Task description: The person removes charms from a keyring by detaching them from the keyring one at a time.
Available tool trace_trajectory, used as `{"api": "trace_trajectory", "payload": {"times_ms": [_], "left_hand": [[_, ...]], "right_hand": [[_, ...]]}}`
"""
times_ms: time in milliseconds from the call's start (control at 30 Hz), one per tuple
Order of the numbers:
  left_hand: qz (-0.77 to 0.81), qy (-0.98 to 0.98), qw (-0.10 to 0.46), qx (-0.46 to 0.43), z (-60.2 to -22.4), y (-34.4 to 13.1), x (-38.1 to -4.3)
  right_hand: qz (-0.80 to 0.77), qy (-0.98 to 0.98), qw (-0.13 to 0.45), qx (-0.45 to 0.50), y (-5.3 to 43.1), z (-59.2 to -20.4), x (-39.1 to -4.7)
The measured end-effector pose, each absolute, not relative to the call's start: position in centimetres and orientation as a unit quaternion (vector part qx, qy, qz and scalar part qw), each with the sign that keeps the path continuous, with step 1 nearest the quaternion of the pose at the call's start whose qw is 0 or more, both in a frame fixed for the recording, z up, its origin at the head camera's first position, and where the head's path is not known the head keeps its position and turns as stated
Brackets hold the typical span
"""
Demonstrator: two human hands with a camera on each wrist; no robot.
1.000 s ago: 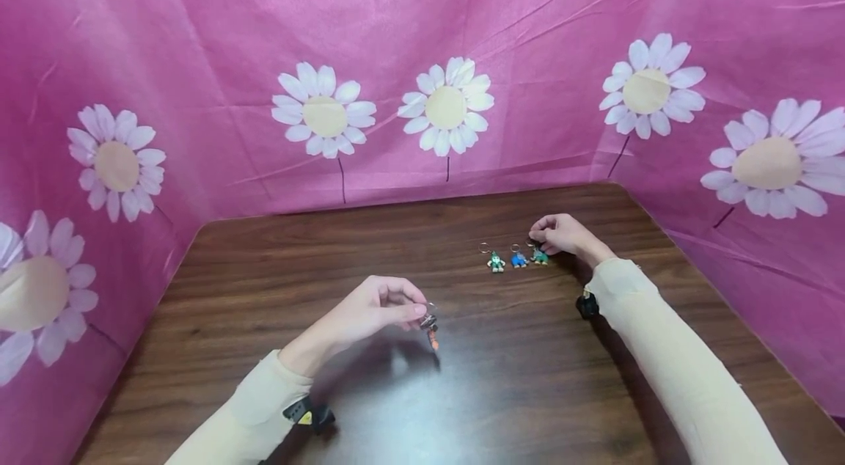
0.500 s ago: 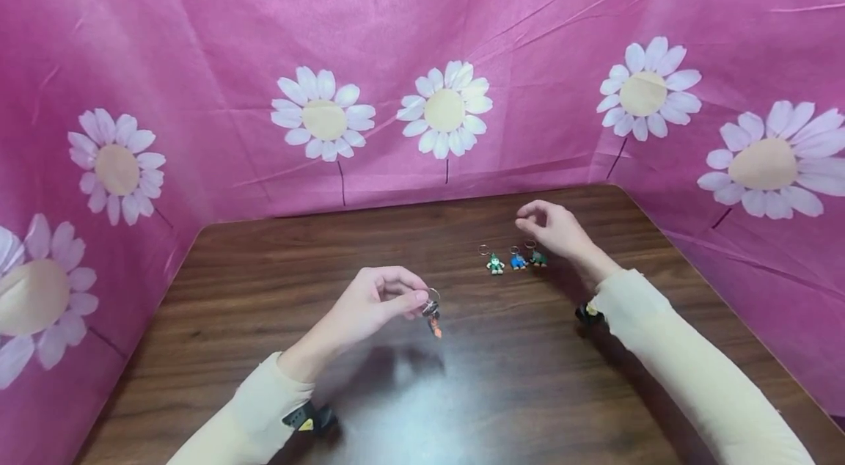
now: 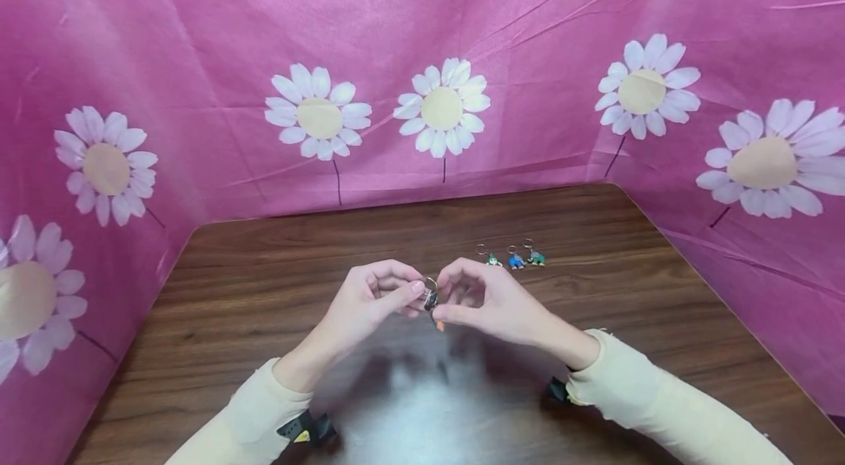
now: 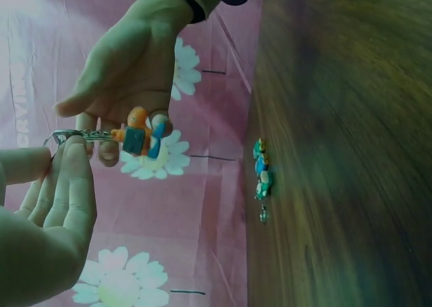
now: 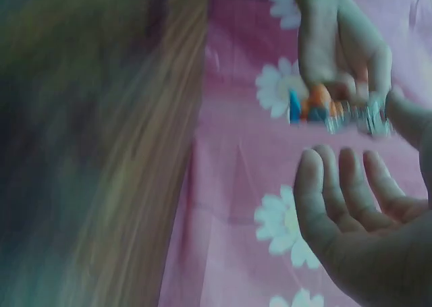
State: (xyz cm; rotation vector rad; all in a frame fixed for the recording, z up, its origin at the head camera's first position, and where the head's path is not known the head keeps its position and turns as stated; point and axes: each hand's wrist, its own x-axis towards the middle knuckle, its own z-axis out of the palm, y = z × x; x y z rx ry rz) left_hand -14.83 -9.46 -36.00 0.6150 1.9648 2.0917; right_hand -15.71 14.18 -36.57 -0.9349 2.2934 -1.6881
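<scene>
Above the middle of the table, my left hand (image 3: 372,300) pinches a keychain (image 4: 138,135) by its metal ring, between thumb and fingertips. An orange figure with teal and blue parts hangs from its short chain. My right hand (image 3: 498,304) has come up on the other side, fingers spread and bent softly around the keychain without closing on it. Its thumb is right at the chain in the head view. Beyond the right hand lie three more keychains: a green and white figure (image 3: 492,260) partly covered by that hand, a blue one (image 3: 516,261) and a green one (image 3: 538,259).
The brown wooden table (image 3: 264,260) is enclosed by a pink cloth (image 3: 528,3) printed with white daisies, at the back and both sides. Black wrist cameras sit under both sleeves.
My right hand has left the three keychains at the back right and moved left and nearer to the left hand. The left hand has lifted its keychain slightly.
</scene>
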Motion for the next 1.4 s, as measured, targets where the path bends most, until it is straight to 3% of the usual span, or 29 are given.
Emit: {"api": "trace_trajectory", "payload": {"times_ms": [400, 967, 1400], "left_hand": [[0.705, 0.67, 0.097, 0.211, -35.7, -9.6, -14.1], [0.672, 0.697, 0.084, 0.238, -35.9, -9.8, -14.2], [0.641, 0.717, 0.089, 0.259, -36.7, -9.9, -14.5]], "right_hand": [[-0.576, 0.753, 0.022, -0.316, 13.4, -37.0, -15.0], [-0.617, 0.709, 0.074, -0.333, 14.1, -36.8, -15.4], [-0.621, 0.722, 0.104, -0.286, 14.2, -36.3, -15.3]]}}
